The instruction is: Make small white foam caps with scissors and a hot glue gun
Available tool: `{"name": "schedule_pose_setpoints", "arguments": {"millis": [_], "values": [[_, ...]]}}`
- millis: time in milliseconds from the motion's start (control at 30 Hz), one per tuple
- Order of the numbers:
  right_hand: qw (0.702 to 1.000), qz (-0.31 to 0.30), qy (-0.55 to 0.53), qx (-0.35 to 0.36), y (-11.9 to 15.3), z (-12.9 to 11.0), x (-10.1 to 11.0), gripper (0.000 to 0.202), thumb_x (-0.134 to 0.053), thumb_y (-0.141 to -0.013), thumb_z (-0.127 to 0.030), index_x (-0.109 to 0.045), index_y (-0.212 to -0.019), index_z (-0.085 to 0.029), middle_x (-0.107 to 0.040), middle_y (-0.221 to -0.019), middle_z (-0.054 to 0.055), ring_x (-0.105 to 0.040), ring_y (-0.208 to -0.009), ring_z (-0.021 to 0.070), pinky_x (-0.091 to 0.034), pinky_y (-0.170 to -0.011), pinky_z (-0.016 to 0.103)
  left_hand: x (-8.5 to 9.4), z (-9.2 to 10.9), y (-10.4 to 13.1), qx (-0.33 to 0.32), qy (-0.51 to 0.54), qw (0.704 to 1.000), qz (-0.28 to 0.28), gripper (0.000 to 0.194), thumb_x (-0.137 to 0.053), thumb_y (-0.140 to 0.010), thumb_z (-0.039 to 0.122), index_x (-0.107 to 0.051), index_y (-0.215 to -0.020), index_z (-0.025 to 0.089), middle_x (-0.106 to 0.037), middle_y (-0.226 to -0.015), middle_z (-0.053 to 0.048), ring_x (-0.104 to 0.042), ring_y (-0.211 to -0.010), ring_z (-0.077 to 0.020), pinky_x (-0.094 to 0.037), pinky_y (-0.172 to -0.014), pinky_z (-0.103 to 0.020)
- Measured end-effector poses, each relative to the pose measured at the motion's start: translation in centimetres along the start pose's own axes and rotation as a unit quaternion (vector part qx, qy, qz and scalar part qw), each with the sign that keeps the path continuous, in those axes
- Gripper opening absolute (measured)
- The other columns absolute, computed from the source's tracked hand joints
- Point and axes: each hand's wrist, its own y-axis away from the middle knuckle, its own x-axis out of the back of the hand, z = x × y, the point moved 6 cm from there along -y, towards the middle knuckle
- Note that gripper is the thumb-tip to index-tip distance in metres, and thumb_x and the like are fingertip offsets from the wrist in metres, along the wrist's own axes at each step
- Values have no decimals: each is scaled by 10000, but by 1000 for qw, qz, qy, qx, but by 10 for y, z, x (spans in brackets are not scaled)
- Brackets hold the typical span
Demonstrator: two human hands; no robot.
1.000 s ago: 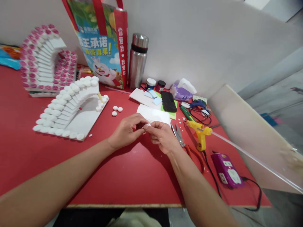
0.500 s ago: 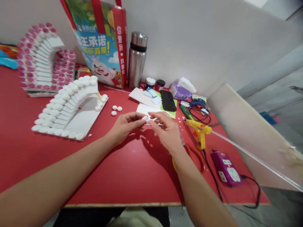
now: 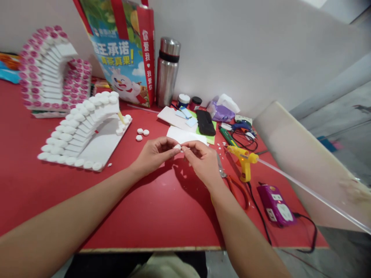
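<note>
A small white rounded piece (image 3: 177,147) is pinched between the thumb and fingers of my left hand (image 3: 158,153). My right hand (image 3: 201,156) meets it from the other side, its thumb and fingertips closed on the same piece; most of the piece is hidden by fingers. Both hands are just above the red table, in front of a white sheet (image 3: 185,135). To the left lie several loose white rounded pieces (image 3: 139,131). Farther left stands a white stepped model (image 3: 84,127), its curved edge lined with similar pieces.
Right of my hands are a yellow glue gun (image 3: 245,160), orange-handled pliers (image 3: 239,189) and a purple power adapter (image 3: 276,204) with cables. A steel flask (image 3: 168,73), a shopping bag (image 3: 124,58) and a pink-and-white model (image 3: 31,81) stand along the back.
The fingertips have drawn closer together around the white piece, which now shows a rounded face. My right hand's fingers have moved slightly inward. The objects on the table have stayed put.
</note>
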Motion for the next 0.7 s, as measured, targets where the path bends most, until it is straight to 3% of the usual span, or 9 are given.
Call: {"name": "schedule_pose_setpoints", "arguments": {"millis": [133,267,433,700], "values": [[1000,-11,5,1,0,2,-1,184,-648,-900,-340,-774,-917,-207,-692,-729,18,-605,-639,146,-447,-600,266,2,11,2,-93,-152,983,30,239,-722,-877,366,-707,-956,142,-719,-877,-61,-659,-774,-153,-534,-719,-276],[1000,-17,7,8,-1,4,-3,176,-656,-888,-322,-778,-904,-196,-712,-765,29,-614,-653,147,-458,-619,270,1,17,5,-138,-246,959,40,188,-678,-905,334,-707,-956,155,-718,-879,-60,-652,-780,-155,-513,-678,-256],[998,-18,37,41,-1,5,-7,164,-651,-888,-289,-777,-900,-185,-742,-821,41,-622,-669,139,-475,-644,265,0,20,7,-148,-266,952,37,172,-689,-893,311,-708,-928,143,-679,-798,-37,-603,-695,-129,-459,-608,-236],[995,0,70,72,0,2,-6,162,-627,-887,-256,-750,-827,-168,-735,-768,31,-611,-627,126,-471,-624,248,0,14,5,-123,-245,961,18,193,-695,-888,319,-716,-941,134,-704,-820,-48,-613,-710,-139,-460,-646,-257]]}}
